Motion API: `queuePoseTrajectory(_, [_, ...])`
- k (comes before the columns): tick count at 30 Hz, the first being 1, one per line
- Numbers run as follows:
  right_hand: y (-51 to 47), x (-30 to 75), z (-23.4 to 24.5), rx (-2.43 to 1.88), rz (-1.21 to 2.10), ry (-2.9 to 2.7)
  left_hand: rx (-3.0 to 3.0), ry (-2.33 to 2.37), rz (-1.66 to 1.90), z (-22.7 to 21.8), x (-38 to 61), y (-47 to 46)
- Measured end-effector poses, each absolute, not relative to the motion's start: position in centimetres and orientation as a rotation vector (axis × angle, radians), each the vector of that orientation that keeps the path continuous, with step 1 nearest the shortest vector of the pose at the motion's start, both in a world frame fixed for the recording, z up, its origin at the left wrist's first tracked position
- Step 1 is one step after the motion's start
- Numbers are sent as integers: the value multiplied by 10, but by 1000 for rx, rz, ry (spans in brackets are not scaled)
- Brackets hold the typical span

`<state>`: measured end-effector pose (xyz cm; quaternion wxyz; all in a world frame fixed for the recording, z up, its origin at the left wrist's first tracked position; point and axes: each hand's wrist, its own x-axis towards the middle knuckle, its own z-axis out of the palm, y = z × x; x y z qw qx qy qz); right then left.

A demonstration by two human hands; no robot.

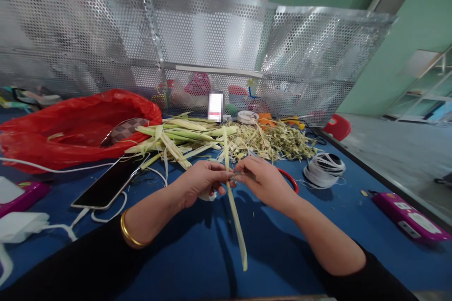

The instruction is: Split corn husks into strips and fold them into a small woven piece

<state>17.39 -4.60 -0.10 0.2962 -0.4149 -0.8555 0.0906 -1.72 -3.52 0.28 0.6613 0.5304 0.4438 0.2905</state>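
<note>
My left hand (pixel 208 178) is closed in a pinch on a long pale yellow-green leaf strip (pixel 237 225), which looks like corn husk. One end of the strip points up and away past the fingers; the other hangs down toward me. Right beside it, my right hand (pixel 259 178) is closed too, its fingertips meeting the left ones at the strip. A thin strand seems to run between the fingertips, too fine to name. Below my left fingers shows a small white thing (pixel 207 195), partly hidden. Behind my right wrist a curved red handle (pixel 290 179) sticks out.
Beyond my hands lie a pile of leaf strips (pixel 183 134) and a heap of dried plant bits (pixel 282 141). On the left are a red plastic bag (pixel 81 103), a phone (pixel 109 186) and white cables. On the right are a white ribbon spool (pixel 323 171) and a purple device (pixel 409 216).
</note>
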Motion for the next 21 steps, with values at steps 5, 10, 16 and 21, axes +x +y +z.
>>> queuePoseTrajectory(5, [-45,174,-3,-1104,213,-2315,1121,1001,653,2,-15,-36])
queuePoseTrajectory(10, [-47,175,0,-1048,266,-2320,1087,1034,635,4,-13,-36])
queuePoseTrajectory(16, [-47,180,3,-1042,338,-2287,1095,1041,599,5,-15,-34])
queuePoseTrajectory(21, [-43,180,1,-1045,447,-2229,1195,1047,618,9,-13,-40])
